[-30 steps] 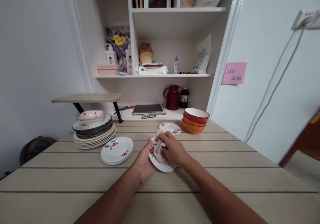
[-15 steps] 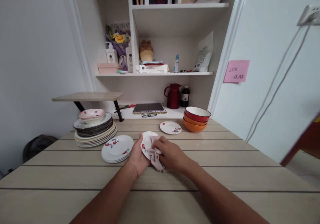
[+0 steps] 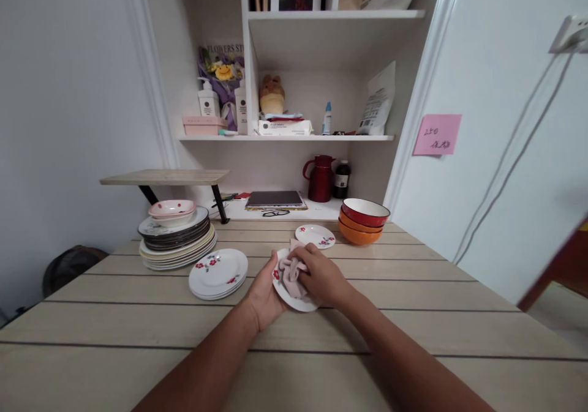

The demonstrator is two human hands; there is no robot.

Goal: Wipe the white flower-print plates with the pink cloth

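Observation:
My left hand (image 3: pixel 263 295) grips a small white plate with red flowers (image 3: pixel 297 302) by its left rim, holding it over the wooden table (image 3: pixel 413 332). My right hand (image 3: pixel 324 275) is closed on a crumpled pinkish cloth (image 3: pixel 291 275) and presses it onto the plate's face. Most of the plate is hidden under the cloth and hand. A short stack of matching flowered plates (image 3: pixel 217 273) lies just to the left. One single flowered plate (image 3: pixel 315 235) lies behind my hands.
A tall pile of mixed plates with a pink bowl on top (image 3: pixel 177 234) stands at the back left. Stacked red and orange bowls (image 3: pixel 364 220) sit at the back right. Shelves behind hold a red jug (image 3: pixel 318 179), a dark bottle, a tablet and glasses.
The plate has tipped back to face up and sits further right under my right hand. The cloth moved from the plate's lower edge up onto its middle.

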